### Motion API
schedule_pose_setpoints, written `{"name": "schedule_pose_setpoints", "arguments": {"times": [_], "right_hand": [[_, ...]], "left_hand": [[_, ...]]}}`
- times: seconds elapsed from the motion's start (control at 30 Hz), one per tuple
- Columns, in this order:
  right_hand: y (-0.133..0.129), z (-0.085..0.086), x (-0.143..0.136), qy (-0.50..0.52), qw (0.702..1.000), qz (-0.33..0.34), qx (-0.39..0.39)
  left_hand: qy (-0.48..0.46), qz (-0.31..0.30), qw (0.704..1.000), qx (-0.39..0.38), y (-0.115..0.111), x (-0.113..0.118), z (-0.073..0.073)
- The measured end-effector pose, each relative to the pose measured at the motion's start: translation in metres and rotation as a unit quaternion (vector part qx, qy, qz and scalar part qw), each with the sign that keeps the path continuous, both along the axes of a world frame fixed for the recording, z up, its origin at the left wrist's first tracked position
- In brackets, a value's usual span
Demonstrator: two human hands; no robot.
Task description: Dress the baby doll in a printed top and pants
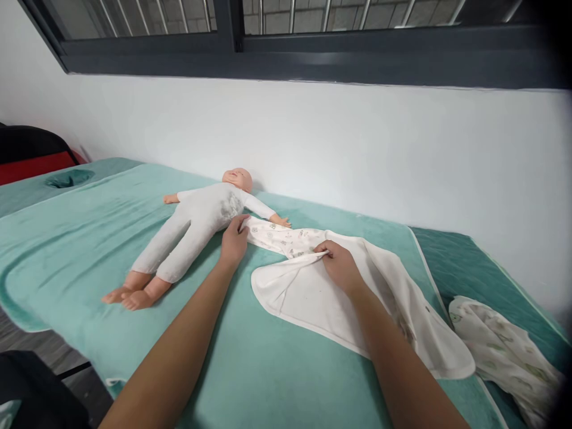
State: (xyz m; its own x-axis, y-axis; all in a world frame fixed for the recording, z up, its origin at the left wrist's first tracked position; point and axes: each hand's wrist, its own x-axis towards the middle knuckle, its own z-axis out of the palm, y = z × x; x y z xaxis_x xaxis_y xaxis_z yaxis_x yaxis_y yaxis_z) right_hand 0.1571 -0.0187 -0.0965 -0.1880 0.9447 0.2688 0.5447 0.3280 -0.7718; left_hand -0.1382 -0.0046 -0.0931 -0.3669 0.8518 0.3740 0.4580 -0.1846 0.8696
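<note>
A white baby garment [313, 286] with a small printed pattern on its sleeve lies spread on the teal bed cover, its plain inner side partly turned up. My left hand [235, 238] is closed on the end of the sleeve, beside the doll's body. With its fingers pinched, my right hand [339, 265] grips the garment's edge near the middle. To the left a baby doll [196, 220] in a white bodysuit lies on its back, arms out and bare feet toward the near left. One doll hand rests close to the sleeve.
The teal bed cover [268, 381] runs along a white wall [402, 149] under a dark-framed window [357, 53]. Another patterned cloth [500, 351] lies crumpled at the right. A black and red item [36, 155] stands at the far left, and a dark object [40, 393] at the lower left.
</note>
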Motion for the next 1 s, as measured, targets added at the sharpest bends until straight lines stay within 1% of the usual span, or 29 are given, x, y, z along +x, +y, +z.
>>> {"name": "schedule_pose_setpoints", "arguments": {"times": [0.03,0.1,0.13,0.17,0.23,0.3,0.33,0.37,0.43,0.5,0.6,0.67,0.7,0.73,0.8,0.87,0.93,1.0], "right_hand": [[0.000,-0.002,0.000,-0.007,1.000,0.000,0.015],[0.000,-0.007,-0.001,-0.015,0.999,-0.001,0.039],[0.000,-0.009,-0.002,-0.017,0.999,-0.002,0.043],[0.000,-0.011,-0.002,-0.016,0.999,-0.002,0.045],[0.001,-0.013,-0.003,-0.015,0.999,-0.001,0.046],[0.002,-0.015,-0.003,-0.015,0.999,-0.003,0.042],[0.002,-0.015,-0.002,-0.014,0.999,-0.007,0.040],[0.002,-0.015,-0.002,-0.013,0.999,-0.012,0.038],[0.003,-0.015,-0.001,-0.012,0.999,-0.025,0.036],[0.002,-0.014,0.001,-0.012,0.999,-0.036,0.036],[0.002,-0.012,0.001,-0.013,0.998,-0.039,0.040],[0.001,-0.010,0.001,-0.009,0.999,-0.033,0.043],[0.001,-0.009,0.002,-0.005,0.999,-0.031,0.042],[0.002,-0.008,0.002,0.000,0.999,-0.031,0.041],[0.002,-0.005,0.004,0.010,0.999,-0.037,0.035],[0.002,-0.002,0.006,0.018,0.998,-0.046,0.025],[0.001,0.001,0.008,0.022,0.998,-0.056,0.010],[-0.001,0.005,0.009,0.029,0.997,-0.077,-0.010]], "left_hand": [[0.019,0.008,1.000,0.002,-0.002,0.001,0.001],[0.079,0.028,0.996,0.036,-0.009,0.004,0.003],[0.118,0.029,0.991,0.059,-0.014,0.006,0.005],[0.159,0.015,0.984,0.081,-0.018,0.010,0.006],[0.230,-0.058,0.967,0.093,-0.026,0.017,0.009],[0.292,-0.145,0.943,0.068,-0.032,0.025,0.010],[0.322,-0.175,0.929,0.049,-0.033,0.028,0.011],[0.350,-0.189,0.917,0.032,-0.034,0.030,0.011],[0.395,-0.178,0.901,0.004,-0.036,0.033,0.013],[0.419,-0.147,0.896,-0.013,-0.036,0.034,0.015],[0.415,-0.115,0.902,-0.025,-0.041,0.036,0.019],[0.377,-0.111,0.919,-0.033,-0.048,0.038,0.022],[0.348,-0.120,0.929,-0.044,-0.054,0.041,0.023],[0.322,-0.132,0.936,-0.057,-0.061,0.043,0.023],[0.290,-0.156,0.940,-0.089,-0.078,0.051,0.024],[0.292,-0.161,0.937,-0.107,-0.097,0.062,0.023],[0.288,-0.153,0.939,-0.104,-0.115,0.076,0.021],[0.281,-0.158,0.944,-0.073,-0.131,0.091,0.017]]}}
